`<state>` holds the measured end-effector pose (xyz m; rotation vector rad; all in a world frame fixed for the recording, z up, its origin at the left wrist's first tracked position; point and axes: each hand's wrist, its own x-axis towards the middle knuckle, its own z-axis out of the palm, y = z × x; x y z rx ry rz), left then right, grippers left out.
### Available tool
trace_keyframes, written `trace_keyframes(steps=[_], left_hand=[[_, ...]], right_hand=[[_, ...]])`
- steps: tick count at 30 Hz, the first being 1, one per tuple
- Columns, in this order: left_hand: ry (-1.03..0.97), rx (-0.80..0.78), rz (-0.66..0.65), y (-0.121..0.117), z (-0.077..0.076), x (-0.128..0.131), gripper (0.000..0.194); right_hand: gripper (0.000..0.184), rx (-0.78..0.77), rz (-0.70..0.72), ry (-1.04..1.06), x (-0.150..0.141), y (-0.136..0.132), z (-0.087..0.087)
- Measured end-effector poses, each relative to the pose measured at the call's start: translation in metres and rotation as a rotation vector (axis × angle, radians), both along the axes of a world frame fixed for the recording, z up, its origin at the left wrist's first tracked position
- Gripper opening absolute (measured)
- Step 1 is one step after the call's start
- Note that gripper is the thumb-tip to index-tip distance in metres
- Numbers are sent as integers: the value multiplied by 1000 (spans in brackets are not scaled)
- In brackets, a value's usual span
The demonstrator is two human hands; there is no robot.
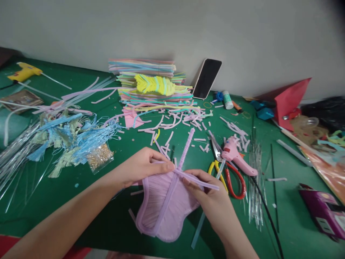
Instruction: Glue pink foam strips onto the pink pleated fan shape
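A lilac, lobed craft piece point(161, 201) with a pipe-cleaner rim and a raised centre rib hangs between my hands, above the table's front part. Its wrapped stem point(186, 148) points away from me. My left hand point(149, 163) is closed, thumb and fingers pinching the upper edge beside the stem's base. With fingers closed as well, my right hand point(208, 192) grips a lilac pipe cleaner point(210, 184) that crosses the base of the stem, its free end sticking out to the right. The right fingertips are partly hidden behind the piece.
Scissors point(234, 183) and a pink glue gun point(239, 160) lie just right of my right hand. Pipe-cleaner bundles point(142, 66) and a phone point(207, 79) are by the wall. Blue tassels point(88, 131) lie left, a yellow glue gun point(25, 72) far left, a purple case point(320, 208) right.
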<state>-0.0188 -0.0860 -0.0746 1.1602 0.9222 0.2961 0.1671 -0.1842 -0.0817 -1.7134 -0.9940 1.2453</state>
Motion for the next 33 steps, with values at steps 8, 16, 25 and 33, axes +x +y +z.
trace_keyframes(steps=[8,16,25,33], left_hand=[[-137,196,496,14,7,-5,25],[-86,191,538,21,0,-7,35],[-122,152,474,20,-6,-9,29],[-274,71,489,20,-6,-7,41]], right_hand=[[31,4,26,-1,5,1,1],[35,2,-60,73,13,0,-4],[34,65,-289,323,8,0,-6],[37,225,-453,493,-5,3,-2]])
